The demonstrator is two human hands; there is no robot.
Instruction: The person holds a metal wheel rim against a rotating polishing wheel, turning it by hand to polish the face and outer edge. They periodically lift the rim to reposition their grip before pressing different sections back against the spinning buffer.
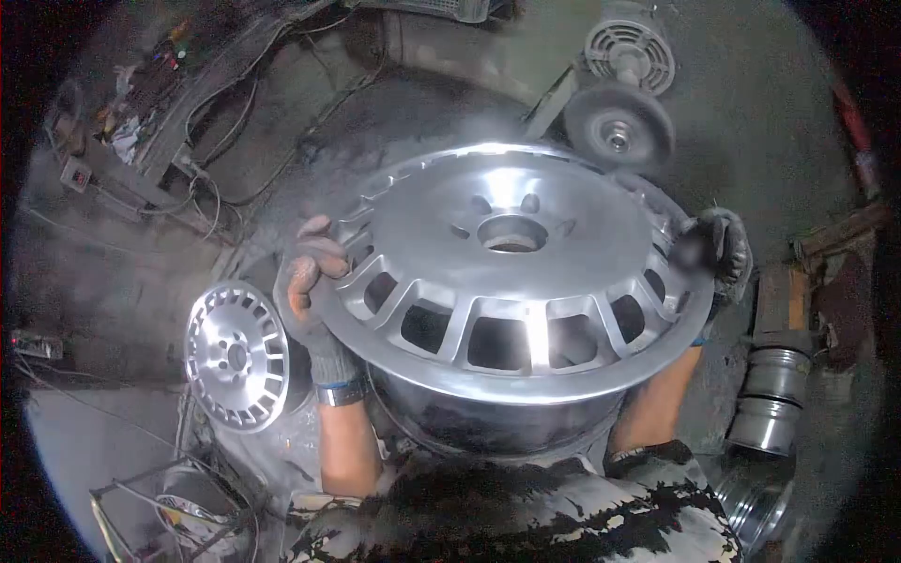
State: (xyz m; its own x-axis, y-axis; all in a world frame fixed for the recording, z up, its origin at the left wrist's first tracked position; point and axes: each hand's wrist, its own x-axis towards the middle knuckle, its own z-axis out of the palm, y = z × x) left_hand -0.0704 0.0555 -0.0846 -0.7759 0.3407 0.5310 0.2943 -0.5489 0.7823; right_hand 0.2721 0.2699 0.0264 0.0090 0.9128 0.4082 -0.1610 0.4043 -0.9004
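A large silver wheel rim (441, 235) with a ring of slots fills the middle of the view, its polished face turned up. My left hand (314, 272), in a grey and orange glove, is closed round the rim's left edge. On the right edge my right hand (723, 251), also gloved, grips the rim, partly hidden behind it. Beyond the rim's far edge stands a round polishing wheel (618, 137) on a motor (631, 52); its outline looks blurred.
A second silver rim (236, 357) leans at the left. Metal cylinders (777, 373) stand at the right. Cables (225, 131) run along the upper left, and a metal frame (141, 507) is at the lower left.
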